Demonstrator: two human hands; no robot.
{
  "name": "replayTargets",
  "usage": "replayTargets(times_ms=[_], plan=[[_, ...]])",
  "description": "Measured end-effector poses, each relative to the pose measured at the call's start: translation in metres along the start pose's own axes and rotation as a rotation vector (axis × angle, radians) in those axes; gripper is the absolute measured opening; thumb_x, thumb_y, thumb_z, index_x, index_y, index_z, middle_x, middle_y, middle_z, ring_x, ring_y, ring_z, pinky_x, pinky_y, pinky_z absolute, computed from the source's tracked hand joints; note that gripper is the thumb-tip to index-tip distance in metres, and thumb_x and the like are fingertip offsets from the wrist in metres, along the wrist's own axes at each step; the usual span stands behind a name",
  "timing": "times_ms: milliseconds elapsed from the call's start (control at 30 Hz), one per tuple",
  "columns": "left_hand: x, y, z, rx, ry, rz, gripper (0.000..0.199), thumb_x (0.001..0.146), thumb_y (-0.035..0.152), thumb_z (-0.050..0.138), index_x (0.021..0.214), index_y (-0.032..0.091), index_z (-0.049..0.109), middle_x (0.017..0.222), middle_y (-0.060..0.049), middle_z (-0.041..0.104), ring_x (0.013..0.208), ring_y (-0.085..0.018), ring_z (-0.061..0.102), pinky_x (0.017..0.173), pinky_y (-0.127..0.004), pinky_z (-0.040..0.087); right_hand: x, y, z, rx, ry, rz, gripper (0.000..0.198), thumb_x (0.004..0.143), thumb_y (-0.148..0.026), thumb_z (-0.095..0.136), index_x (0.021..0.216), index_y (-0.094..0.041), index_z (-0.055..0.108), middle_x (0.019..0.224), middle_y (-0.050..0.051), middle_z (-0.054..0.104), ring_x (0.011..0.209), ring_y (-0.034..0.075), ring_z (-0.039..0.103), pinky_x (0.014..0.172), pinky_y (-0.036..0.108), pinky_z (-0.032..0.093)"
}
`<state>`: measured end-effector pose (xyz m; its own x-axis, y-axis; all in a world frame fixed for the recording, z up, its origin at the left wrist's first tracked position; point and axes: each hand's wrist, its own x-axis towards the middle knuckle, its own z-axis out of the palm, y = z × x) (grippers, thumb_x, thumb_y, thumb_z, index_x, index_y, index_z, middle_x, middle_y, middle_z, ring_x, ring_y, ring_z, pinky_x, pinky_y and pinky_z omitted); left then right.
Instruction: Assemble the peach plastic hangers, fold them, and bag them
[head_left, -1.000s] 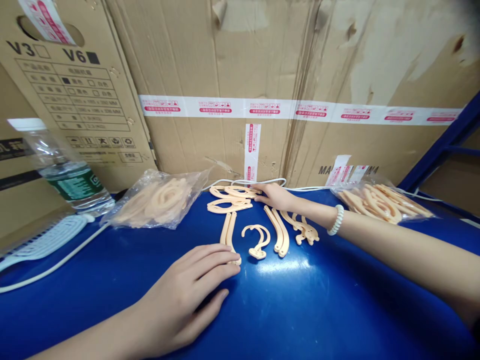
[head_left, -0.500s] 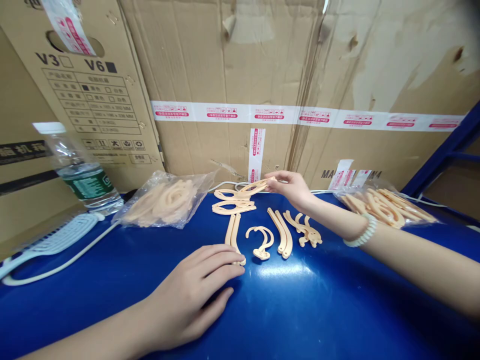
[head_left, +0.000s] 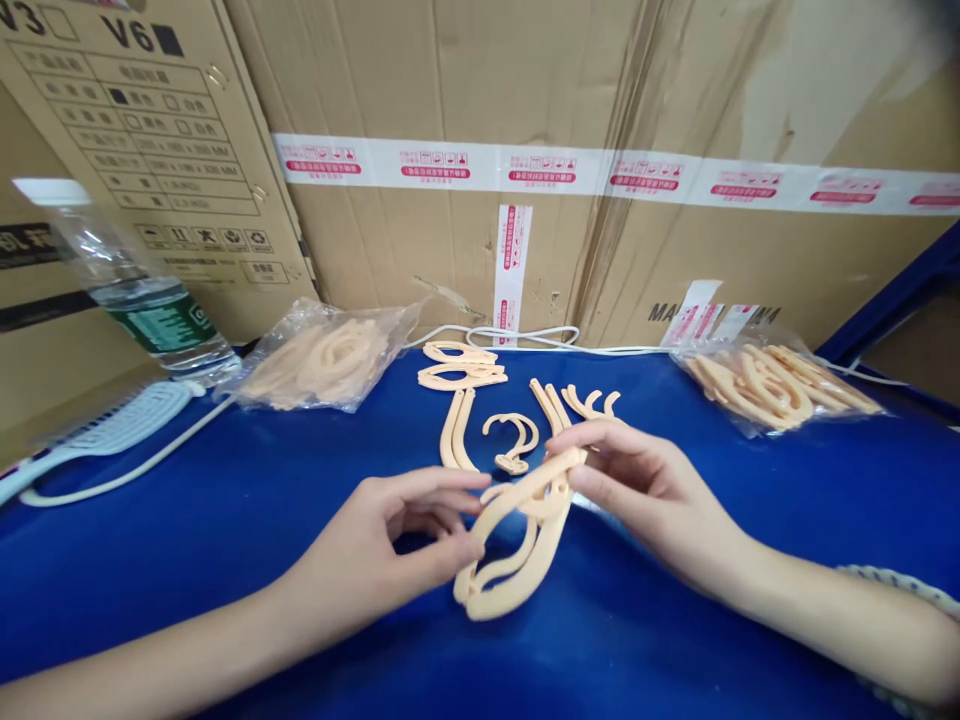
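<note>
Both of my hands hold a beige plastic folding hanger (head_left: 517, 575) over the front of the table, its arms folded into a loop with a hook between them. My right hand (head_left: 645, 490) pinches its upper right end between thumb and fingers. At its left edge my left hand (head_left: 405, 530) grips with the thumb, the other fingers curled behind. Just beyond lie paired curved arms (head_left: 454, 430), a hook piece (head_left: 511, 440), a second pair of arms (head_left: 550, 402) and some branched pieces (head_left: 592, 403), partly hidden by my right hand. Two loop-shaped pieces (head_left: 461, 376) rest farther back.
Clear bags of beige parts lie at the left (head_left: 330, 360) and right (head_left: 784, 385). A water bottle (head_left: 161, 310) and a light blue hairbrush (head_left: 124, 435) are at far left. A white cable (head_left: 525, 338) runs along the cardboard (head_left: 420, 260) behind the blue table (head_left: 360, 660).
My right hand has brought a folding hanger from the back of the table toward me. My left hand has left the curved arms and now grips the hanger too. The view has tilted down.
</note>
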<state>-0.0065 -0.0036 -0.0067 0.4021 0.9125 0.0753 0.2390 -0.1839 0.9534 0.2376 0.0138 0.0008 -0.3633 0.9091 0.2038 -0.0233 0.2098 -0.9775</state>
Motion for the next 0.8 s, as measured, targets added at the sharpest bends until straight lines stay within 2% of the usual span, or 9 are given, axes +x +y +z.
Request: replayTargets(times_ms=[133, 233, 367, 467, 533, 600, 633, 700, 800], plan=[[-0.002, 0.003, 0.006, 0.068, -0.044, -0.118, 0.026, 0.077, 0.028, 0.071, 0.101, 0.018, 0.073, 0.076, -0.003, 0.075, 0.068, -0.017, 0.070, 0.063, -0.024, 0.057, -0.006, 0.006, 0.009, 0.054, -0.090, 0.024, 0.017, 0.086, -0.025, 0.066, 0.102, -0.024, 0.067, 0.098, 0.003, 0.070, 0.088, 0.013, 0.067, 0.082, 0.025, 0.056], [-0.002, 0.006, 0.004, 0.063, -0.080, -0.168, 0.022, 0.080, 0.031, 0.069, 0.097, 0.018, 0.074, 0.079, -0.003, 0.075, 0.068, -0.017, 0.069, 0.060, -0.022, 0.054, -0.005, 0.010, 0.010, 0.111, -0.094, 0.060, 0.029, 0.084, -0.024, 0.067, 0.112, -0.027, 0.062, 0.102, 0.001, 0.067, 0.090, 0.013, 0.066, 0.081, 0.024, 0.055], [-0.004, 0.007, 0.003, 0.012, -0.053, -0.149, 0.023, 0.084, 0.031, 0.065, 0.103, 0.019, 0.071, 0.086, -0.004, 0.076, 0.077, -0.018, 0.071, 0.068, -0.023, 0.056, -0.009, 0.016, 0.012, 0.147, -0.194, 0.197, 0.036, 0.085, -0.030, 0.066, 0.120, -0.025, 0.057, 0.096, 0.002, 0.065, 0.068, 0.010, 0.064, 0.065, 0.024, 0.057], [-0.007, 0.006, 0.000, 0.005, 0.009, -0.110, 0.022, 0.086, 0.031, 0.063, 0.104, 0.020, 0.070, 0.087, -0.003, 0.076, 0.078, -0.018, 0.072, 0.070, -0.025, 0.057, -0.013, 0.013, 0.013, 0.085, -0.236, 0.307, 0.047, 0.086, -0.039, 0.065, 0.128, -0.024, 0.051, 0.084, 0.000, 0.062, 0.055, 0.009, 0.058, 0.050, 0.022, 0.052], [-0.008, 0.006, -0.003, -0.008, 0.064, -0.095, 0.021, 0.087, 0.032, 0.062, 0.103, 0.020, 0.069, 0.086, -0.003, 0.075, 0.072, -0.017, 0.071, 0.065, -0.024, 0.058, -0.014, 0.008, 0.012, -0.012, -0.269, 0.392, 0.041, 0.086, -0.044, 0.062, 0.120, -0.022, 0.056, 0.074, -0.001, 0.060, 0.048, 0.008, 0.053, 0.040, 0.018, 0.044], [-0.007, 0.006, -0.006, -0.031, 0.120, -0.071, 0.020, 0.087, 0.033, 0.063, 0.102, 0.020, 0.067, 0.086, -0.003, 0.074, 0.067, -0.015, 0.069, 0.060, -0.023, 0.057, -0.014, 0.003, 0.009, -0.101, -0.323, 0.446, 0.030, 0.086, -0.047, 0.061, 0.095, -0.018, 0.062, 0.066, -0.001, 0.057, 0.045, 0.007, 0.048, 0.037, 0.016, 0.036], [-0.007, 0.007, -0.007, -0.044, 0.149, -0.051, 0.021, 0.088, 0.033, 0.062, 0.103, 0.020, 0.065, 0.086, -0.002, 0.073, 0.065, -0.014, 0.068, 0.060, -0.022, 0.057, -0.013, 0.000, 0.008, -0.133, -0.335, 0.447, 0.031, 0.086, -0.048, 0.060, 0.083, -0.017, 0.062, 0.063, -0.001, 0.056, 0.045, 0.006, 0.047, 0.037, 0.016, 0.034], [-0.005, 0.008, -0.010, -0.048, 0.213, -0.015, 0.020, 0.088, 0.034, 0.061, 0.102, 0.019, 0.064, 0.082, -0.001, 0.071, 0.063, -0.012, 0.065, 0.058, -0.020, 0.055, -0.010, -0.002, 0.004, -0.166, -0.290, 0.390, 0.036, 0.084, -0.049, 0.062, 0.070, -0.017, 0.058, 0.057, -0.003, 0.051, 0.046, 0.006, 0.044, 0.039, 0.017, 0.031], [-0.002, 0.008, -0.014, -0.018, 0.296, 0.009, 0.019, 0.089, 0.035, 0.059, 0.090, 0.017, 0.063, 0.073, 0.000, 0.066, 0.058, -0.010, 0.060, 0.051, -0.017, 0.050, -0.006, 0.000, 0.001, -0.191, -0.152, 0.259, 0.039, 0.082, -0.051, 0.063, 0.066, -0.016, 0.062, 0.057, -0.002, 0.045, 0.047, 0.006, 0.038, 0.040, 0.020, 0.027]])
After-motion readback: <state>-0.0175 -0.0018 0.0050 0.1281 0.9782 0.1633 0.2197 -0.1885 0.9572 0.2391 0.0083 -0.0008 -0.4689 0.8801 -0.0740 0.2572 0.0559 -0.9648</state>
